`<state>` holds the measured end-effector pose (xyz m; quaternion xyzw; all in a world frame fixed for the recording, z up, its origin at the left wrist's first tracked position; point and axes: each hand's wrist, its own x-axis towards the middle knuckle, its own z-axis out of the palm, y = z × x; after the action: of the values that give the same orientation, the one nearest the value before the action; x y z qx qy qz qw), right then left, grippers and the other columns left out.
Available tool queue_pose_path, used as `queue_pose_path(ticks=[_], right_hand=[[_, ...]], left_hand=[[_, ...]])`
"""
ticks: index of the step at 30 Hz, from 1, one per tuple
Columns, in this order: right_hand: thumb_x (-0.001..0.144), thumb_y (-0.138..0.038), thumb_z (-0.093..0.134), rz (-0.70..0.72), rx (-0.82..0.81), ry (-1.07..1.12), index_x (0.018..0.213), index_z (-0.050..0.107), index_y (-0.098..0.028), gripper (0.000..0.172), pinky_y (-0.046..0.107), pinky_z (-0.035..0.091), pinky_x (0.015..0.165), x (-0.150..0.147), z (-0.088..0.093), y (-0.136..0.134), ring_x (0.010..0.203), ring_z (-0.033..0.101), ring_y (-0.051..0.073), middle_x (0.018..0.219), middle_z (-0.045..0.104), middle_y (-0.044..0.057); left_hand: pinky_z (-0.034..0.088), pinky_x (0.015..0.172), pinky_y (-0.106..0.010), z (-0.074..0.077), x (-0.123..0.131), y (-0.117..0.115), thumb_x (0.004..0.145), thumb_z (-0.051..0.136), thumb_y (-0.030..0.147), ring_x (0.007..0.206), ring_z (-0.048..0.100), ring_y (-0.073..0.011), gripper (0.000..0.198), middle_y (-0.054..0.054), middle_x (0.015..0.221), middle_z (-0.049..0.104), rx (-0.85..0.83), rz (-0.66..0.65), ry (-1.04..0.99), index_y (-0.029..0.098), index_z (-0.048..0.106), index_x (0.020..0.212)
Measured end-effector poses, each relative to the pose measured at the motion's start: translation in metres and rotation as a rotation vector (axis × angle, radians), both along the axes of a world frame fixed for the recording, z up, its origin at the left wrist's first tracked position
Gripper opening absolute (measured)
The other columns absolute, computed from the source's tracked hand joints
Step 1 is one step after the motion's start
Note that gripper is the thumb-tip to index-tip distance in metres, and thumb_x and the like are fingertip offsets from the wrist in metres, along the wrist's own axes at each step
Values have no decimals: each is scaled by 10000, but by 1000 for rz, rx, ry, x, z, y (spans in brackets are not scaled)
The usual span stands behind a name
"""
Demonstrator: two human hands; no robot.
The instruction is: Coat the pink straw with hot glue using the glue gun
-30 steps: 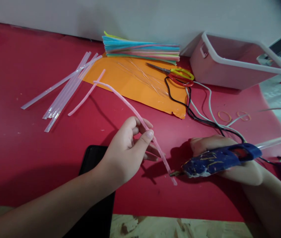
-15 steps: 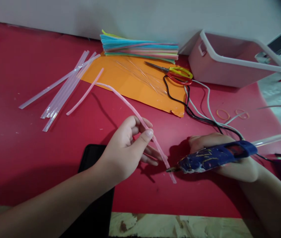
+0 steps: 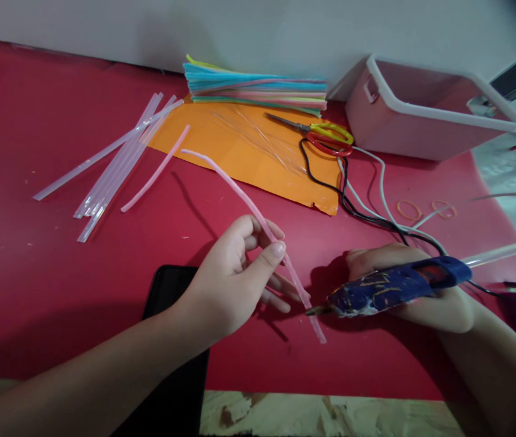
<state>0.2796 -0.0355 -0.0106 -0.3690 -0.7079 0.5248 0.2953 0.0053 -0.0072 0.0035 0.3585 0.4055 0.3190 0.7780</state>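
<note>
My left hand (image 3: pixel 235 279) pinches a long pink straw (image 3: pixel 244 200) between thumb and fingers, holding it slanted above the red table (image 3: pixel 34 273). The straw's lower end points down to the right. My right hand (image 3: pixel 422 291) grips a blue hot glue gun (image 3: pixel 394 288) lying sideways, with a clear glue stick (image 3: pixel 504 250) poking out of its back. The gun's nozzle touches or almost touches the straw near its lower end. A second pink straw (image 3: pixel 155 177) lies loose on the table.
Clear glue sticks (image 3: pixel 112 164) lie at left. An orange sheet (image 3: pixel 249 149), a bundle of coloured straws (image 3: pixel 253 88) and scissors (image 3: pixel 326 133) sit at the back. A pink bin (image 3: pixel 422 109) stands at right. Cables (image 3: pixel 367 194), rubber bands (image 3: pixel 413 211) and a black phone (image 3: pixel 171 364) are nearby.
The glue gun's nozzle rose and shifted left to the straw's lower part. The straw tilted slightly, its far end swinging a little to the right.
</note>
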Motion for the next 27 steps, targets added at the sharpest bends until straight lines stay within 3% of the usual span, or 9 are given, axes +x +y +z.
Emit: queue_pose_path(ticks=[27], right_hand=[[893, -521, 723, 3, -62, 50, 894, 784, -258, 270, 335, 462, 498, -3, 1, 1, 565, 622, 213, 696, 718, 67]], left_hand=[[601, 449, -190, 4, 0, 0, 960, 633, 226, 543, 759, -151, 153, 65, 812, 608, 4, -30, 13, 212, 482, 948]])
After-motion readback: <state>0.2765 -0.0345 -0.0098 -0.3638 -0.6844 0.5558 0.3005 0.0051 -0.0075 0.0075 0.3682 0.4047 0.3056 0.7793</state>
